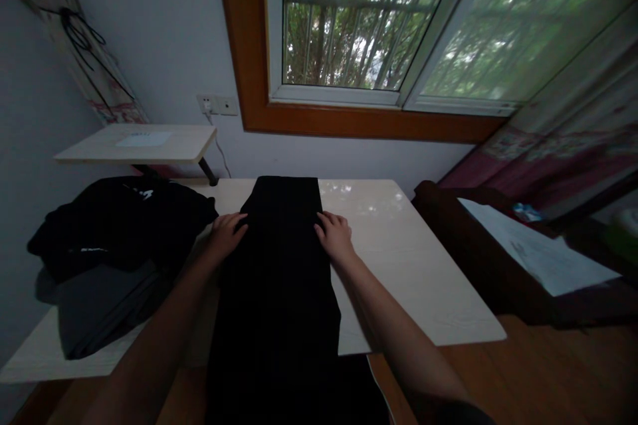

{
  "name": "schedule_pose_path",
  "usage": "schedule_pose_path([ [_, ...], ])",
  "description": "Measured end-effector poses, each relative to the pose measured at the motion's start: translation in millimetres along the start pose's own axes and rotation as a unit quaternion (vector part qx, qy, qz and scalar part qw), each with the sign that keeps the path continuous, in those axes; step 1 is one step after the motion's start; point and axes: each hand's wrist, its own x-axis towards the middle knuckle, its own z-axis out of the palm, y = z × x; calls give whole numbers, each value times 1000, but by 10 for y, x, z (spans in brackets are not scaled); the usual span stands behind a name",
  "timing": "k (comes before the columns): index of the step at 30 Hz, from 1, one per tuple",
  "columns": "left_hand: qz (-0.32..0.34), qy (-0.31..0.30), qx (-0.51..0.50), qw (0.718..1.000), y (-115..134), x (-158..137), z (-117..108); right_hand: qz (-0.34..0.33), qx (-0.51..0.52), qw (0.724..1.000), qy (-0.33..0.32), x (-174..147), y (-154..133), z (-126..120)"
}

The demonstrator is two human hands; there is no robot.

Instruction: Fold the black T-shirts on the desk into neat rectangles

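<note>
A long black garment [282,265], folded narrow like a pair of trousers, lies lengthwise over the pale table [399,259]. Its lower end hangs past the near edge towards me. My left hand [228,234] rests at the garment's left edge, with fingertips on the cloth and thumb apart from the fingers. Opposite it, my right hand [337,236] touches the right edge in much the same way, fingers stretched over the border. Neither hand visibly pinches the fabric. The dark cloth hides its seams and layers.
Left of my arm lies a heap of black clothing [124,226] with a dark grey garment [107,305] under it. Behind stands a small raised shelf [100,146] with paper on it. A dark wooden piece of furniture [448,246] holding a white sheet [533,246] stands right.
</note>
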Motion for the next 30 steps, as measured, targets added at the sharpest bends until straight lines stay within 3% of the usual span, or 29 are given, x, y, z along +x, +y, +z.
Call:
schedule_pose_path([
  [8, -2, -36, 44, 998, 41, 374, 152, -23, -23, 999, 5, 307, 14, 165],
  [15, -28, -59, 56, 996, 136, 530, 177, -29, 7, 999, 15, 555, 56, 244],
  [24, -50, -70, 66, 994, 222, 859, 196, -12, -7, 1000, -28, 1111, 91, 274],
  [30, 0, -54, 72, 996, 80, 760, 232, -56, 20, 998, 11, 996, 195, 312],
])
